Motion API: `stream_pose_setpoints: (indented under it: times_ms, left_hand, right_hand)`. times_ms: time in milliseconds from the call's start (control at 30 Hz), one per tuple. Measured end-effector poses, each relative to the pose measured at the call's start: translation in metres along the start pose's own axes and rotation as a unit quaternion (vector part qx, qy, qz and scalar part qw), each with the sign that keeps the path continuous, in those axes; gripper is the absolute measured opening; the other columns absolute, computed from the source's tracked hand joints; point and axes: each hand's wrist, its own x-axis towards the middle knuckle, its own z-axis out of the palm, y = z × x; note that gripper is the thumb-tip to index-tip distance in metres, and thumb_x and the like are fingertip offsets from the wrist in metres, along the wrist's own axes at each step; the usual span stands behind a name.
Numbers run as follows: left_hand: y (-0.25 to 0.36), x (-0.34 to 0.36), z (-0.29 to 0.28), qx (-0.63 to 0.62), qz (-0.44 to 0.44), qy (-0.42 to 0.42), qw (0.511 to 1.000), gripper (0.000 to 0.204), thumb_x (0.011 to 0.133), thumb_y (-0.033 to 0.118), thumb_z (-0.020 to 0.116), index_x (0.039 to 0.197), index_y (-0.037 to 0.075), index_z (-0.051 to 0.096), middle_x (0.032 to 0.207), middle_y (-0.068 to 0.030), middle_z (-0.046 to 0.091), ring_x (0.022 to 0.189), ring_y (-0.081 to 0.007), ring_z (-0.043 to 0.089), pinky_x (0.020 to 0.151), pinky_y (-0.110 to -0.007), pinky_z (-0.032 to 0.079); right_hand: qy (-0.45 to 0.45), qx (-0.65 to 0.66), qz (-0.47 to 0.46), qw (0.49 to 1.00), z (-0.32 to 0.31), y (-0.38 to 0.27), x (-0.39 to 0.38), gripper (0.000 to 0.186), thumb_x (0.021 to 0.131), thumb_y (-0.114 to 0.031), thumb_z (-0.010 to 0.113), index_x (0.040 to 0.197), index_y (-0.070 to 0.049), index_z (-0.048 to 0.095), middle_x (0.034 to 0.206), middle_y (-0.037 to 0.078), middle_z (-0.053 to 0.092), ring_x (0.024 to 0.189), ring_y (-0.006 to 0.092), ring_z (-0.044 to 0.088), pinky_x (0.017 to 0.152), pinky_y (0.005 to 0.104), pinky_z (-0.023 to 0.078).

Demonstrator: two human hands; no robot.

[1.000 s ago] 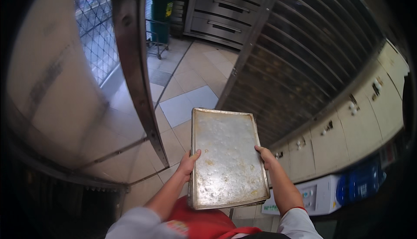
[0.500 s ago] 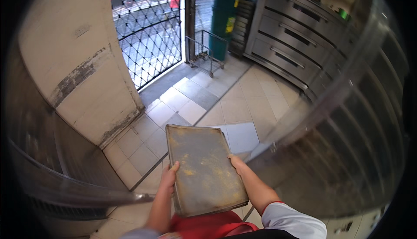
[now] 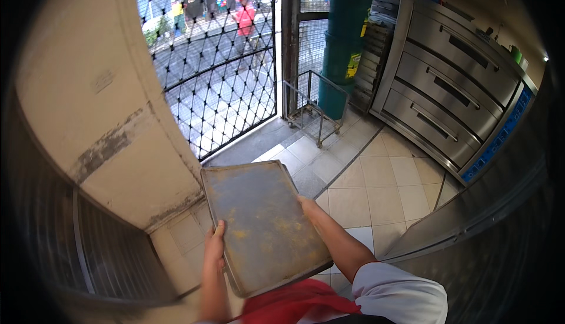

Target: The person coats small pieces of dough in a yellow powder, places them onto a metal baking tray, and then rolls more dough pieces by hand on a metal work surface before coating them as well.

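Note:
A worn grey metal baking tray [image 3: 262, 224] with yellowish residue is held flat in front of me, its lower end close to my red apron [image 3: 297, 303]. In the earlier view its edge looks thick, as of several stacked trays; how many cannot be told. My left hand [image 3: 215, 246] grips the left long edge, thumb on top. Along the right edge my right hand [image 3: 307, 207] has hold of it, the fingers hidden underneath.
A three-deck steel oven [image 3: 450, 82] stands at far right. Beside it are tray racks, green bins [image 3: 340, 47] and a low wheeled metal cart [image 3: 315, 115]. A black lattice gate [image 3: 218, 71] and a scuffed wall [image 3: 76, 112] are on the left. Metal surfaces flank both sides.
The view has shifted, bringing the oven, gate and cart nearer. The tray remains in both hands and sits slightly further left in the picture. The rack at right has passed rearward.

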Motion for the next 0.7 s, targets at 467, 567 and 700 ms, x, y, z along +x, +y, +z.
stream_pose_setpoints:
  times_ms: [467, 567, 700]
  left_hand:
    - [0.071, 0.259, 0.479, 0.092, 0.082, -0.239, 0.963, 0.066, 0.107, 0.050, 0.057, 0.150, -0.001, 0.050, 0.139, -0.0158, 0.064, 0.117, -0.0310, 0.067, 0.098, -0.042, 0.056]
    - [0.051, 0.218, 0.614, 0.105, 0.019, -0.249, 0.963, 0.067, 0.108, 0.050, 0.055, 0.150, -0.002, 0.050, 0.138, -0.0173, 0.064, 0.115, -0.0316, 0.068, 0.095, -0.043, 0.058]
    - [0.046, 0.223, 0.799, 0.139, -0.062, -0.349, 0.925, 0.071, 0.107, 0.057, 0.053, 0.147, -0.002, 0.053, 0.141, -0.0198, 0.061, 0.123, -0.0330, 0.063, 0.101, -0.047, 0.055]
  right_hand:
    - [0.165, 0.068, -0.178, 0.968, -0.415, -0.263, 0.107, 0.063, 0.108, -0.049, 0.049, 0.129, 0.008, 0.066, 0.119, 0.022, 0.071, 0.103, 0.0336, 0.069, 0.092, 0.0457, 0.054]
    - [0.204, 0.109, -0.119, 0.966, -0.531, -0.260, 0.117, 0.065, 0.108, -0.050, 0.050, 0.132, 0.008, 0.064, 0.125, 0.024, 0.070, 0.108, 0.0350, 0.068, 0.092, 0.0460, 0.053]
    - [0.310, 0.149, -0.130, 0.930, -0.694, -0.274, 0.141, 0.062, 0.108, -0.049, 0.051, 0.132, 0.007, 0.064, 0.130, 0.024, 0.067, 0.108, 0.0343, 0.068, 0.091, 0.0460, 0.052]
